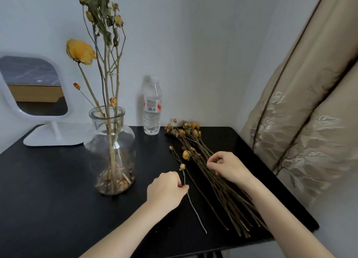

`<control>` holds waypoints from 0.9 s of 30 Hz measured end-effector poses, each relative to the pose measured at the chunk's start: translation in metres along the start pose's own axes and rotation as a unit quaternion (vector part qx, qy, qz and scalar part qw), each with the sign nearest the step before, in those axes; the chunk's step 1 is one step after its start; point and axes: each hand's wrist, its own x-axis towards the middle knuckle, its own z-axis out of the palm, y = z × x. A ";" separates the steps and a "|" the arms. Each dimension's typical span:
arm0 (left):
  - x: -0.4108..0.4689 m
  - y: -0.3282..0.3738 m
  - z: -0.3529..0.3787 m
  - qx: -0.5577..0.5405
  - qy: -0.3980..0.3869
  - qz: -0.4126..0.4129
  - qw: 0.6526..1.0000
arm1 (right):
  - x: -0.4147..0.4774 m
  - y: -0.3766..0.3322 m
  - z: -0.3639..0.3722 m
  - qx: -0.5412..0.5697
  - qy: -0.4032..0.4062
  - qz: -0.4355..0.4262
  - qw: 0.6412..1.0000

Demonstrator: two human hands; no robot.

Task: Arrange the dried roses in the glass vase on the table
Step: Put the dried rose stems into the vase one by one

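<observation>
Both forearms enter from the bottom edge of the head view and reach over the black table [48,190]. The left hand [166,188] is curled, thumb and forefinger pinched on a single pale stem [195,209], which lies on the table and runs toward the front edge; its small dried bud [182,167] sits just beyond the fingers. The right hand [226,165] rests on the bundle of dried roses [211,172], fingers bent and closed on one or more of its stems; the exact number cannot be determined.

The bundle lies flat along the right side of the table. Its yellow-orange heads point toward the back edge and its cut ends reach the front right corner.

The glass vase [110,151] stands upright left of the hands, near the middle of the table, apart from both hands. It holds several tall dried stems, including one large yellow rose [80,51] that leans left. Loose petals lie in its base.

A clear plastic water bottle [152,110] stands at the back edge, between the vase and the rose heads. A white standing mirror [33,87] occupies the back left corner. A beige curtain [302,112] hangs beside the right edge.
</observation>
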 end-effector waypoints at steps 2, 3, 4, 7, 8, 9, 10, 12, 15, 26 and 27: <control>0.006 0.006 0.007 0.023 0.000 -0.011 1.000 | -0.002 0.010 0.002 -0.046 -0.004 0.004 0.999; 0.009 0.008 0.010 0.032 0.000 -0.016 0.999 | -0.002 0.012 0.004 -0.058 -0.005 0.005 0.998; 0.011 0.010 0.013 0.040 -0.001 -0.020 0.999 | -0.002 0.013 0.006 -0.068 -0.006 0.005 0.998; 0.017 0.013 0.017 0.055 0.000 -0.036 0.998 | 0.001 0.010 0.015 -0.108 -0.008 0.000 0.994; 0.018 0.013 0.017 0.060 0.001 -0.042 0.997 | 0.003 0.008 0.017 -0.131 -0.007 -0.002 0.991; 0.019 0.013 0.018 0.067 0.002 -0.047 0.997 | 0.004 0.005 0.020 -0.155 -0.003 -0.002 0.988; 0.019 0.013 0.017 0.073 0.003 -0.051 0.996 | 0.005 0.003 0.023 -0.177 0.002 -0.003 0.984; 0.020 0.012 0.016 0.082 0.001 -0.060 0.995 | 0.008 0.000 0.027 -0.212 0.010 -0.005 0.977; 0.022 0.012 0.013 0.100 -0.014 -0.071 0.992 | 0.010 -0.003 0.030 -0.246 0.013 -0.006 0.969; 0.024 0.006 0.001 0.161 -0.054 -0.065 0.983 | 0.008 -0.007 0.021 -0.185 0.039 0.006 0.982; 0.024 0.004 0.001 0.151 -0.051 -0.067 0.985 | 0.009 -0.006 0.019 -0.158 0.034 0.011 0.987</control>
